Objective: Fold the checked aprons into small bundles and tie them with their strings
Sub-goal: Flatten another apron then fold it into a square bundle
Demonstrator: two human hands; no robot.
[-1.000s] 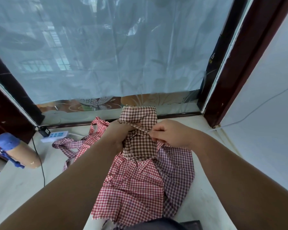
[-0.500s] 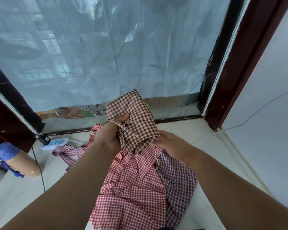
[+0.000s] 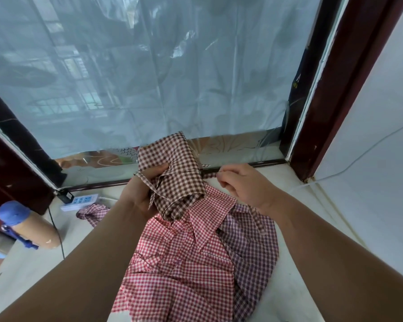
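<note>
At the far left a tan roll [image 3: 33,231] with a blue cap lies on the sill [image 3: 28,275]; what it is cannot be made out. Behind it sits a white power strip [image 3: 79,202], and a black cable [image 3: 57,231] trails from it towards the viewer. A red checked scrap [image 3: 92,211] shows beside the left forearm, which hides whether it joins the heap.

The left hand [image 3: 140,196] holds the brown checked bundle [image 3: 177,177] up above the heap, in front of the window's lower edge. Its thumb presses the front; the fingers curl round the back, out of sight. A string [image 3: 149,184] crosses this hand and hangs down the bundle's left side. Just right of the bundle, the right hand [image 3: 244,187] pinches the string's other end between thumb and forefinger, the other fingers curled. That stretch is nearly lost against the dark rail.

Below, the red apron [image 3: 184,263] lies crumpled on the sill, partly over the purple apron [image 3: 254,249] – both cut off at the bottom edge. A plastic sheet [image 3: 172,77] blurs the window. At right stand a dark red frame [image 3: 349,89] and a white wire [image 3: 358,154].
</note>
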